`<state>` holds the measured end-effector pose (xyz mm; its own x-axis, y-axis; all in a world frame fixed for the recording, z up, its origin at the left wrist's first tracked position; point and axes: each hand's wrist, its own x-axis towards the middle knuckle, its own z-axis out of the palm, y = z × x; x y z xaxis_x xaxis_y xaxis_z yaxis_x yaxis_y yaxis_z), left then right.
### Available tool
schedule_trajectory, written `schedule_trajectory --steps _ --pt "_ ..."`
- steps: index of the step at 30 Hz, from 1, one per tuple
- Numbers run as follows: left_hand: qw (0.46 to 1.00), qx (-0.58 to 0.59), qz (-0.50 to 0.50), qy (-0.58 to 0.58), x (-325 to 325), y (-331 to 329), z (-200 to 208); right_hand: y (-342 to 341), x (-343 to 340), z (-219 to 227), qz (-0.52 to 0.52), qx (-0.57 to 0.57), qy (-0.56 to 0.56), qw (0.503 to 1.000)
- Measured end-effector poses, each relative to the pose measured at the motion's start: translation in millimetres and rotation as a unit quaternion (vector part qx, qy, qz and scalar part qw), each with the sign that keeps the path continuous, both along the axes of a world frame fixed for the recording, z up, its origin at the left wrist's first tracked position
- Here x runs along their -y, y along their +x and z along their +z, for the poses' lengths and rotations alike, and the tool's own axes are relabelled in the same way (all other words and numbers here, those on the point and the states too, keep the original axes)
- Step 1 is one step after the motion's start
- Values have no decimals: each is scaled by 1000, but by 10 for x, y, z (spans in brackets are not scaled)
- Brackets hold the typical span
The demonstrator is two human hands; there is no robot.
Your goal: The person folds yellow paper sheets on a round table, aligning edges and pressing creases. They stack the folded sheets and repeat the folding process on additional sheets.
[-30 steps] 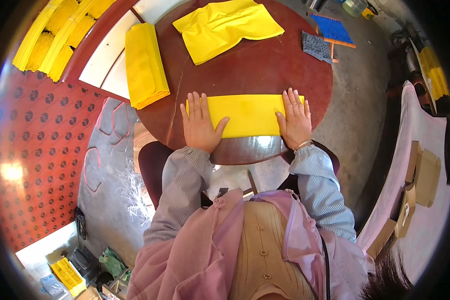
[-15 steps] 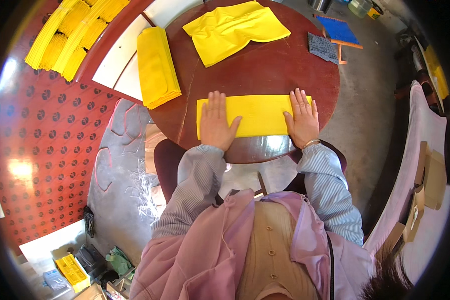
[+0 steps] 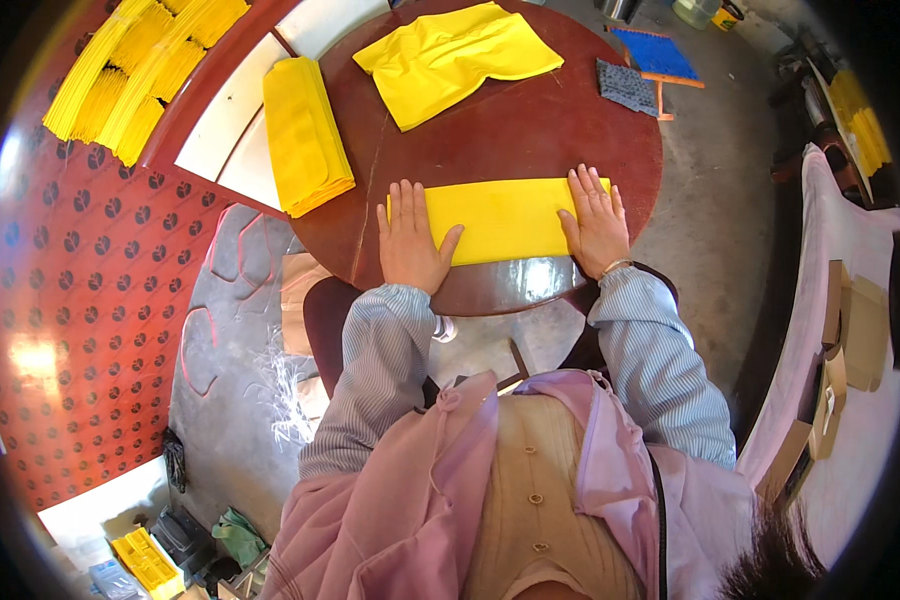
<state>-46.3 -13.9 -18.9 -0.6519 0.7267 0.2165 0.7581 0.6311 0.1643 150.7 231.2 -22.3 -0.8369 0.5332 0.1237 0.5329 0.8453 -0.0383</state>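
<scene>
A long, flat folded piece of yellow cloth (image 3: 500,222) lies near the close edge of the round dark-red table (image 3: 530,135). Covering its left end is my left hand (image 3: 413,238), pressed flat with the thumb spread inward. My right hand (image 3: 596,225) rests at the other end, palm down and fingers stretched out. Neither hand grips anything. Beyond them, a crumpled, loosely spread yellow cloth (image 3: 460,62) lies on the far part of the table. A thicker folded yellow stack (image 3: 305,137) sits at the table's left edge.
Bundles of yellow pieces (image 3: 130,75) lie on a red printed board (image 3: 90,290) at left. Right of the table stands a small stool with a blue top (image 3: 658,54) and a grey mat (image 3: 625,87). Open cardboard boxes (image 3: 860,335) rest on pink cloth at far right.
My left hand has slid slightly outward over the cloth's left end; the right hand has barely shifted. The whole view has moved a little. Both hands stay flat on the cloth.
</scene>
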Motion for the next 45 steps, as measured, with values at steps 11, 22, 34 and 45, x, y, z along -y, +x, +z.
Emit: schedule_trajectory --steps 11,22,34,45 --pt "994 18 -103 -28 -765 476 102 -13 -1 -14 4 7 11 1000" --pt "998 29 -60 -4 -312 178 -44 -302 511 136 85 -105 112 985" --pt "1000 14 9 -9 -38 -14 -80 -78 -19 -34 46 -24 13 999" --pt "993 -40 -78 -79 396 -319 75 435 436 360 38 -96 -93 990"
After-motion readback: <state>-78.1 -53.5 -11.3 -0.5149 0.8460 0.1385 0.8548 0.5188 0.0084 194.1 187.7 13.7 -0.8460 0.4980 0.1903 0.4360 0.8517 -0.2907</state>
